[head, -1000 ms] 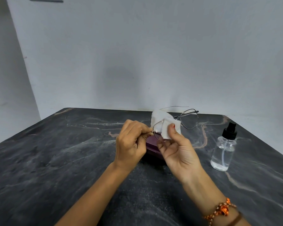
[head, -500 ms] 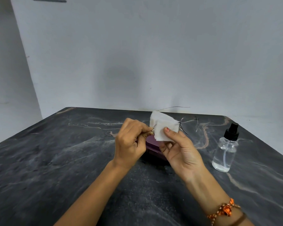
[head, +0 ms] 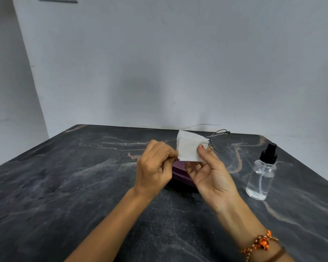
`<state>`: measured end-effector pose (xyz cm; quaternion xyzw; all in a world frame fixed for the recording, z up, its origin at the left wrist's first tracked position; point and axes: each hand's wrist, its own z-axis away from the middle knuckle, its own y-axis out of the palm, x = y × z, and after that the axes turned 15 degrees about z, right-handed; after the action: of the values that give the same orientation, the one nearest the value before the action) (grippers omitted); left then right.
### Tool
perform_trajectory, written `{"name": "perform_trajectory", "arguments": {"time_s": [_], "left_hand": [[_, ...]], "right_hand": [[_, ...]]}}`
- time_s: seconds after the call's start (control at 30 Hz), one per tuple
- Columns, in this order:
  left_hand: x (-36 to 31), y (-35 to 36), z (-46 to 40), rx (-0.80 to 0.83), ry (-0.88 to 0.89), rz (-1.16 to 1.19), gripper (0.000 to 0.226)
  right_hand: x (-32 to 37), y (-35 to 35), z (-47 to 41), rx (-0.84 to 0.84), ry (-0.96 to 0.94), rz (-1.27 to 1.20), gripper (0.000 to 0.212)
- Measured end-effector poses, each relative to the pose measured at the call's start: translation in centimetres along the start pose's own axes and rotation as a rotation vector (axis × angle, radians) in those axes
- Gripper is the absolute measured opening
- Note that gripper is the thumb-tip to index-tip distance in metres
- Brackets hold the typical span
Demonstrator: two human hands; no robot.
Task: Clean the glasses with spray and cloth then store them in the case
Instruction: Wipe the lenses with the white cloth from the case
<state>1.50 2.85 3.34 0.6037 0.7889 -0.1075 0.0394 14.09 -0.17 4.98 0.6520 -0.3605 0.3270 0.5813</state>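
Observation:
Thin wire-framed glasses (head: 220,140) are held above the table between both hands. My left hand (head: 155,169) pinches the frame's left end. My right hand (head: 208,173) presses a folded white cloth (head: 189,149) around the left lens, thumb on the front of the cloth. The right lens sticks out to the right, uncovered, and one temple arm rises behind the cloth. Below the hands a purple case (head: 180,172) lies on the table, mostly hidden. A clear spray bottle (head: 261,173) with a black pump top stands upright to the right.
The dark marbled table (head: 64,186) runs back to a plain grey wall. Its far edge lies just behind the glasses, and its right edge slants close past the bottle. A beaded bracelet (head: 261,244) is on the right wrist.
The cloth has shifted over the left lens, covering it fully. The glasses turned slightly, so the right lens shows clearly again. The bottle and case have not moved.

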Motion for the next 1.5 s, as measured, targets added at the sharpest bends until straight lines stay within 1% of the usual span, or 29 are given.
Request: {"name": "perform_trajectory", "arguments": {"time_s": [0.13,0.27,0.4,0.5,0.57,0.67,0.77,0.83,0.93,1.07,1.33,1.4,1.5], "left_hand": [[0.1,-0.2,-0.1,-0.02,-0.001,-0.013,0.016],[0.3,-0.4,-0.3,-0.02,0.008,-0.007,0.015],[0.5,-0.6,-0.4,-0.02,-0.003,-0.02,0.015],[0.5,-0.7,-0.4,-0.012,-0.02,-0.017,0.015],[0.5,-0.7,-0.4,0.0,-0.026,-0.013,0.015],[0.3,-0.5,-0.4,0.017,-0.029,-0.006,0.014],[0.3,-0.5,-0.4,0.02,-0.042,0.006,0.014],[0.3,-0.4,-0.5,0.022,-0.043,0.012,0.015],[0.3,-0.4,-0.4,0.021,-0.048,0.016,0.015],[0.4,-0.4,-0.3,0.008,-0.051,0.006,0.015],[0.5,-0.6,-0.3,-0.001,-0.024,-0.015,0.017],[0.5,-0.6,-0.3,0.005,-0.021,-0.022,0.018],[0.4,-0.4,-0.4,0.006,-0.033,-0.01,0.018]], "right_hand": [[-0.2,0.0,0.0,0.058,-0.014,0.028,0.022],[-0.1,-0.2,-0.1,0.012,0.006,0.096,0.027],[0.4,-0.6,-0.1,-0.062,0.124,0.241,0.028],[0.7,-0.6,0.0,-0.062,0.182,0.292,0.026],[0.9,-0.5,-0.1,-0.07,0.18,0.268,0.026],[0.8,-0.2,0.0,-0.071,0.152,0.135,0.028],[0.5,0.2,0.1,-0.043,0.123,0.004,0.028],[0.4,0.3,0.1,-0.007,0.089,-0.031,0.026],[0.3,0.2,0.2,0.035,0.059,-0.016,0.025],[-0.1,0.1,0.3,0.042,0.047,0.05,0.024],[0.3,-0.2,-0.1,-0.006,-0.001,0.335,0.02],[0.2,-0.1,0.1,-0.01,-0.013,0.294,0.018],[-0.2,0.5,0.2,-0.004,0.003,0.094,0.021]]}}
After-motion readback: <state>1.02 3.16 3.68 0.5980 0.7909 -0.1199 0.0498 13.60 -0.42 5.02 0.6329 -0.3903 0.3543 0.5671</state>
